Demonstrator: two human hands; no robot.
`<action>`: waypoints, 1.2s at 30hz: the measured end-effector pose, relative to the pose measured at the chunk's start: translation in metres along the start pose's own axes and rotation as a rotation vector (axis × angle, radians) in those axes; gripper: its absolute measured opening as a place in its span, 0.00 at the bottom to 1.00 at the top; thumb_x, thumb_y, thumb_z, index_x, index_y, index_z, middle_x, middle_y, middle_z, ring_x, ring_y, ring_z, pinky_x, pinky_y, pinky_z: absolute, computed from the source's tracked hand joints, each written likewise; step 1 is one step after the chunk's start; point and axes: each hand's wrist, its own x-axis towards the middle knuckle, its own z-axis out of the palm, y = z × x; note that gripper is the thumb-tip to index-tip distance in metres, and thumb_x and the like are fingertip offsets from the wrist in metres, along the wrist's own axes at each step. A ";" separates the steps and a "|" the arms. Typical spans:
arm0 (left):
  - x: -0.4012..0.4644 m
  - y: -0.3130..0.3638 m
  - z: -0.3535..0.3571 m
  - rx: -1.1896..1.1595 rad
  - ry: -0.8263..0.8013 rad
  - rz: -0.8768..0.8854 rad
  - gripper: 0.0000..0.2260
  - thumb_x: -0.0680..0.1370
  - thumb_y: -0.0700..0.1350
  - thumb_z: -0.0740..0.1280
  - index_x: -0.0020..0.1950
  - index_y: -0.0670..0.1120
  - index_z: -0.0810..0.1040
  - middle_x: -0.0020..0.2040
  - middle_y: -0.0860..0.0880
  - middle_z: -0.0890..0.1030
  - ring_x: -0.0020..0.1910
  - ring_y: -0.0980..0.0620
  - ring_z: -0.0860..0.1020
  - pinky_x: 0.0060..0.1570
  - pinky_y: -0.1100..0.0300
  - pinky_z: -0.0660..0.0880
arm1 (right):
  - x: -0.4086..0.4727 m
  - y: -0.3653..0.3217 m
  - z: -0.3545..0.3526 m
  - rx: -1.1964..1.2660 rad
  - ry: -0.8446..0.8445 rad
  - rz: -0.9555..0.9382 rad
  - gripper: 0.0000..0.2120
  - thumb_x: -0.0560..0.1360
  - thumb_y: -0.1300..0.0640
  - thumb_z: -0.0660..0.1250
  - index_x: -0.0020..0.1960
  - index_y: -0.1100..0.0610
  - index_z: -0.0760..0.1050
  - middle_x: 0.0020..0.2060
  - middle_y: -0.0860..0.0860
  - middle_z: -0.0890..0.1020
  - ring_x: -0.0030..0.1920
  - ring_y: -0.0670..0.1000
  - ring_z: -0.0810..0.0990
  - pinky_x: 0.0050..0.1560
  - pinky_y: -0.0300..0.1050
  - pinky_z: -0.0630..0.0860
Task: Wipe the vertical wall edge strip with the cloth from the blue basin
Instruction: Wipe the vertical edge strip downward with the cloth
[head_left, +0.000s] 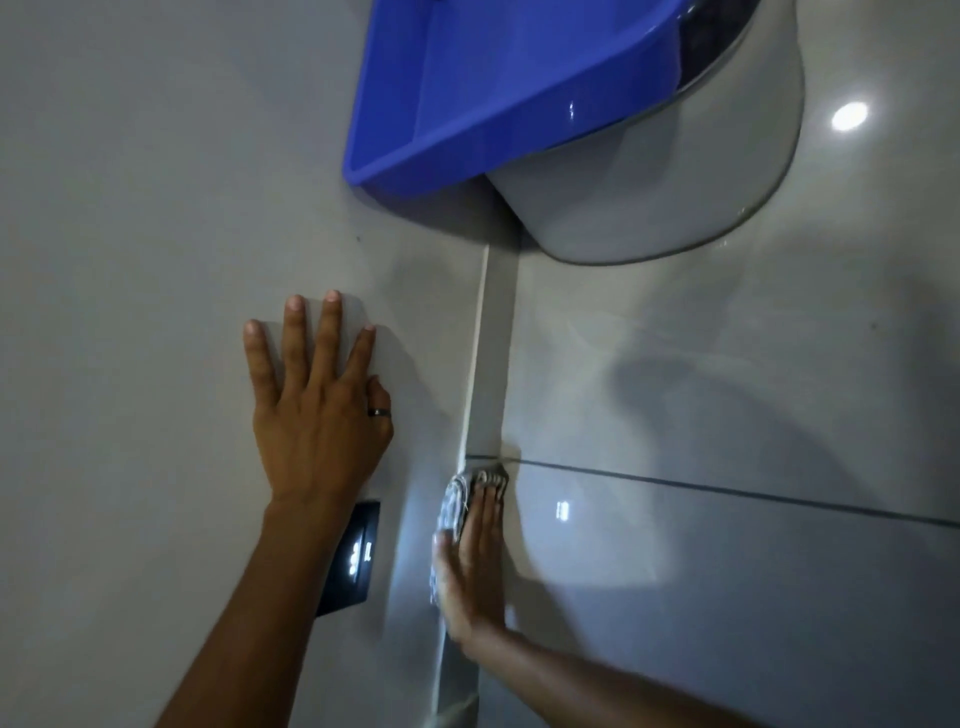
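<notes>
Right hand (470, 566) flat, pressing cloth (457, 501) onto wall edge strip (480, 364), left hand (317, 415) splayed empty on wall (130, 260)

The wall edge strip (477, 353) runs down the middle of the view, between a wall panel on its left and a tiled wall (727, 415) on its right. Above its upper end sits the basin (493, 93), resting on a sink (675, 182) that juts out to the right. The left hand (317, 410) lies flat on the left panel, apart from the strip. Just below that hand is a wall switch plate (353, 556). The right hand (472, 561) presses the cloth (457, 504) against the strip, low down, below a horizontal tile joint (727, 486).
</notes>
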 end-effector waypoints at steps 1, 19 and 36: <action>-0.007 -0.001 -0.001 0.000 0.004 -0.013 0.27 0.82 0.52 0.61 0.82 0.50 0.75 0.87 0.43 0.63 0.87 0.37 0.56 0.84 0.45 0.26 | -0.004 0.001 0.000 -0.012 -0.011 -0.002 0.34 0.81 0.38 0.44 0.78 0.45 0.30 0.81 0.46 0.32 0.83 0.47 0.35 0.85 0.53 0.43; -0.168 -0.027 -0.003 0.097 0.050 -0.018 0.32 0.88 0.57 0.58 0.89 0.43 0.59 0.88 0.43 0.60 0.87 0.40 0.56 0.87 0.42 0.37 | -0.018 0.010 0.002 0.024 -0.063 0.055 0.42 0.79 0.34 0.48 0.83 0.52 0.36 0.85 0.53 0.40 0.85 0.51 0.42 0.85 0.56 0.45; -0.221 -0.034 0.001 0.087 0.001 0.040 0.32 0.88 0.55 0.55 0.90 0.43 0.52 0.89 0.42 0.54 0.88 0.39 0.53 0.85 0.44 0.32 | 0.034 -0.015 -0.017 -0.102 0.022 -0.063 0.42 0.81 0.41 0.53 0.83 0.64 0.41 0.84 0.62 0.43 0.85 0.58 0.42 0.85 0.56 0.42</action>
